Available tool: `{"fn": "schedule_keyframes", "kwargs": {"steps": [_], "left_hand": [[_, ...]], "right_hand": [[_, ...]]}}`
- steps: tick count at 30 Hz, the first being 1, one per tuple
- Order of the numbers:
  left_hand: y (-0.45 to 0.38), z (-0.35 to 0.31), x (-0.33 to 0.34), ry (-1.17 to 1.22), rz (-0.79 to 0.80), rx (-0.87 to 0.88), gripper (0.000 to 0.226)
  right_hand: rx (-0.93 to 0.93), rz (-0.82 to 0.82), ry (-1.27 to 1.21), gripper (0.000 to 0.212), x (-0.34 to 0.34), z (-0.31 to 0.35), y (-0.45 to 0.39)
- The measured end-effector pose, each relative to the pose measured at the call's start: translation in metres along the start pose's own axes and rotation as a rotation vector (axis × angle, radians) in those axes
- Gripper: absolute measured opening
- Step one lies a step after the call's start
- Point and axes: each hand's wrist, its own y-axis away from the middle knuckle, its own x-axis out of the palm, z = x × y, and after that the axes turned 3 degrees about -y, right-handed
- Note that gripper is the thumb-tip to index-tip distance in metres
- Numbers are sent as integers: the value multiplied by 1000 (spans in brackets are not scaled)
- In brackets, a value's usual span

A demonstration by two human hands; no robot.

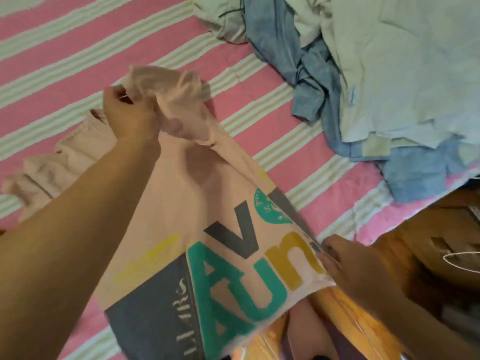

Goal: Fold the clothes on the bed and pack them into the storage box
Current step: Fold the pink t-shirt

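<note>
A pale pink T-shirt (187,193) with big teal, grey and mustard lettering stretches from the middle of the bed toward the lower right. My left hand (130,113) grips a bunched end of it, raised above the sheet. My right hand (348,263) pinches the shirt's other edge near the bed's side. One sleeve (52,167) lies crumpled on the sheet at the left. No storage box is plainly in view.
The bed wears a pink sheet (78,42) with cream stripes. A heap of unfolded clothes (376,74), blue and pale green, fills the upper right. Brown wooden furniture (420,229) stands beside the bed at the right. Orange-lit floor (345,331) shows below the shirt.
</note>
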Motion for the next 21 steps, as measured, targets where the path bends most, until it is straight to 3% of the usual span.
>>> {"fn": "schedule_keyframes", "kwargs": {"steps": [3,5,7,9,11,15,18,21], "left_hand": [[1,-8,-66,104,-84,21,23],[3,17,-104,155,-90,-159,16],[4,61,-133,190,7,-422,22],[1,104,-145,158,66,-590,28],[-5,126,-145,127,24,-641,20],[-4,119,-128,151,8,-604,12],[-2,106,-126,37,11,-366,14],[-6,89,-129,29,20,-197,16]], "right_hand": [[-251,63,163,26,12,58,38],[-340,111,220,40,44,77,51],[-336,176,161,59,86,79,58],[-367,181,177,59,124,74,65],[-309,160,162,49,143,75,68],[20,116,131,54,145,76,71],[109,194,161,57,141,79,73],[111,144,148,61,145,92,74]]}}
